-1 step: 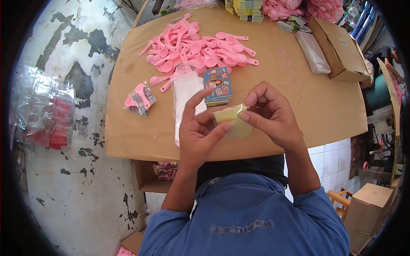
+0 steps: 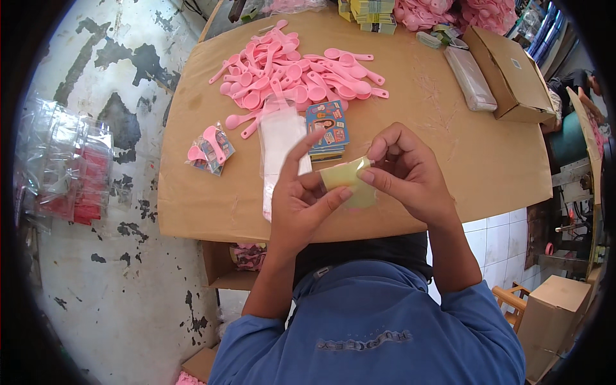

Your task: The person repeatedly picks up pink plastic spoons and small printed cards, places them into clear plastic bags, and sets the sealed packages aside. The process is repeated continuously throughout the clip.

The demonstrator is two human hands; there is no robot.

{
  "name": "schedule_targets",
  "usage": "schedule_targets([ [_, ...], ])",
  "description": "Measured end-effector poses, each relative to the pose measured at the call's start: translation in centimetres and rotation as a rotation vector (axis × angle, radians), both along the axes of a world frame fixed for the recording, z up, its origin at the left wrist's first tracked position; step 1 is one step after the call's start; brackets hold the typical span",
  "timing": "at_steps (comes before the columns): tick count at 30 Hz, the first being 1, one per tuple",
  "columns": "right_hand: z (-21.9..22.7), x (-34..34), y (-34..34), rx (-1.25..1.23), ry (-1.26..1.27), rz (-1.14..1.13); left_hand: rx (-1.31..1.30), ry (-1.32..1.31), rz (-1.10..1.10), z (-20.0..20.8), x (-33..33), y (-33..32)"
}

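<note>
Above the near edge of the table, a pale yellow card (image 2: 351,181) with a glossy clear film over part of it is held between both hands. My left hand (image 2: 299,196) pinches its left side, thumb in front, with the index finger raised. My right hand (image 2: 410,174) grips the upper right corner between thumb and fingers. Just beyond lies a stack of blue printed cards (image 2: 328,131). Beside it is a stack of clear plastic bags (image 2: 283,144). To the left sit packed bags (image 2: 212,151), each showing a pink spoon over a card.
A heap of pink spoons (image 2: 292,74) covers the table's far middle. At the far right stand a cardboard box (image 2: 507,74) and a bundle of clear bags (image 2: 470,78). Yellow card stacks (image 2: 371,14) lie at the back. Plastic bags (image 2: 67,163) are at the far left.
My left thumb and the card have shifted very slightly; the grip of both hands is the same.
</note>
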State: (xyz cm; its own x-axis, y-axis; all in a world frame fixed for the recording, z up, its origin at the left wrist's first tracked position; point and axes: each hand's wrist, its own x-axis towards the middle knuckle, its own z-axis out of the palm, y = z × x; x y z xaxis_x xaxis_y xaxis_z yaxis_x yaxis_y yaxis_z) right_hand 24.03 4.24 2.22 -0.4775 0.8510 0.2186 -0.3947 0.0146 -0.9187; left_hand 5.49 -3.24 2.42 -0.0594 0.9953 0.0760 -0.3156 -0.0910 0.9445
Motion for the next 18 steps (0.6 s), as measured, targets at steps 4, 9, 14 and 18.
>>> schedule_targets([
  [4,0.1,0.3,0.2,0.0,-0.104,-0.009,-0.035,0.067,-0.058,-1.3,-0.9,-0.5],
  [9,0.7,3.7,2.1,0.041,-0.351,-0.29,0.089,0.319,0.189,-0.3,-3.4,-1.7],
  [14,-1.7,6.5,3.6,0.736,-1.258,-0.699,0.404,0.664,0.74,1.3,-9.0,-0.8],
  [18,-0.8,5.8,2.0,0.534,-1.131,-0.496,0.483,1.045,0.817,0.6,-14.1,0.5],
])
